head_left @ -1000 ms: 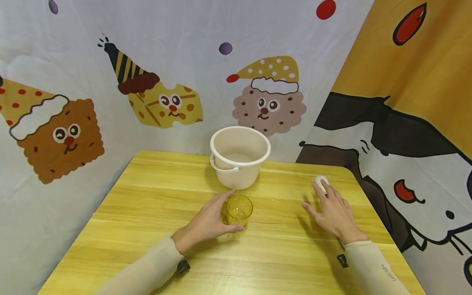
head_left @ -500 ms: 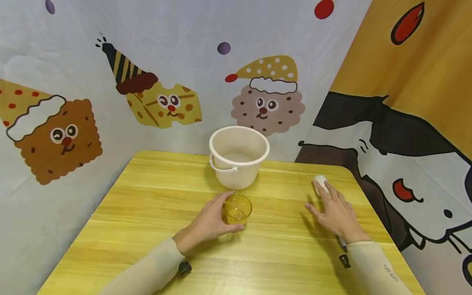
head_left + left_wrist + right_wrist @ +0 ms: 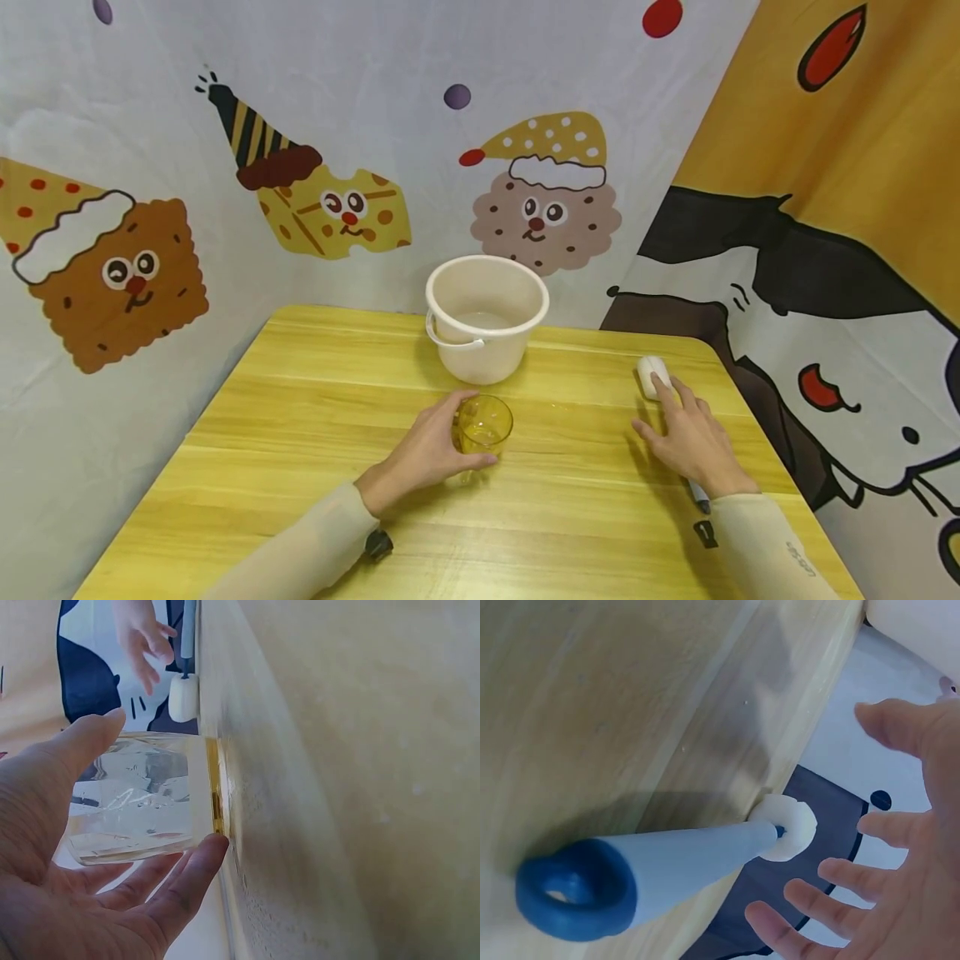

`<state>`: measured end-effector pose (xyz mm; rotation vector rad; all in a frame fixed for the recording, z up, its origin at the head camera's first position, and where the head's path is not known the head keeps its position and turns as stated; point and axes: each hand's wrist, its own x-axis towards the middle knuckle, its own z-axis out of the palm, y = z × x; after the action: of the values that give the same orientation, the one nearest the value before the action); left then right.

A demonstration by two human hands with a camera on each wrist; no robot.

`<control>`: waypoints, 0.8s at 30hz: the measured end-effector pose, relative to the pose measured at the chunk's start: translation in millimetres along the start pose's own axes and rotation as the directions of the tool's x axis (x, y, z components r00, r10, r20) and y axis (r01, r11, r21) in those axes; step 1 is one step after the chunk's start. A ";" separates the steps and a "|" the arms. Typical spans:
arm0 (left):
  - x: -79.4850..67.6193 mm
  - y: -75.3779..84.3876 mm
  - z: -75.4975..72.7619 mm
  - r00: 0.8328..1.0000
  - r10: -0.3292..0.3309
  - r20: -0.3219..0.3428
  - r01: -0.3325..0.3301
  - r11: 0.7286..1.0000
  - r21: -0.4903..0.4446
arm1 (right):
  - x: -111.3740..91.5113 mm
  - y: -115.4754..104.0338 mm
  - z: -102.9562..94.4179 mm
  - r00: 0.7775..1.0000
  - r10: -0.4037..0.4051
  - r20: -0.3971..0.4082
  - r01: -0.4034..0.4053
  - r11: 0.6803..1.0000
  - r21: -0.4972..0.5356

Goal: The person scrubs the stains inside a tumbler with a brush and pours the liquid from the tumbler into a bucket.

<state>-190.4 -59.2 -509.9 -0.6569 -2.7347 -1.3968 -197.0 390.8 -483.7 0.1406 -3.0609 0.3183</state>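
My left hand (image 3: 427, 442) curves around a yellow transparent drinking glass (image 3: 486, 429) standing upright on the table, thumb on one side and fingers on the other. In the left wrist view, water drops show on the glass (image 3: 146, 799). My right hand (image 3: 693, 442) is spread above a sponge bottle brush lying on the table, its white sponge head (image 3: 649, 373) beyond my fingers. The right wrist view shows the bottle brush (image 3: 690, 862) with a pale handle and a blue ring end; a gap separates it from my fingers.
Behind the glass a cream bucket (image 3: 483, 354) stands near the table's back edge, its handle hanging down. The wooden table (image 3: 300, 400) meets a cartoon-printed cloth (image 3: 360, 75) at the back and sides. A black strap piece (image 3: 705, 533) shows by the right sleeve.
My right hand has drawn slightly back and to the right, uncovering more of the sponge head. My left hand and the glass stay in place.
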 end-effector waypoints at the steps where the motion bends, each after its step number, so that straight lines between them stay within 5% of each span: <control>1: 0.0 0.0 0.3 1.000 -0.002 0.002 0.002 1.000 0.000 | -0.8 0.9 0.3 1.000 0.002 -0.002 -0.002 1.000 -0.001; 24: 1.7 -1.3 2.6 1.000 -0.021 0.014 0.021 1.000 0.001 | -9.9 9.3 -3.7 0.992 0.102 0.071 -0.102 0.995 0.002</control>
<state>-191.9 -57.3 -512.1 -0.6425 -2.7606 -1.3998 -187.9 401.4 -482.6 -0.0050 -3.1438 0.3344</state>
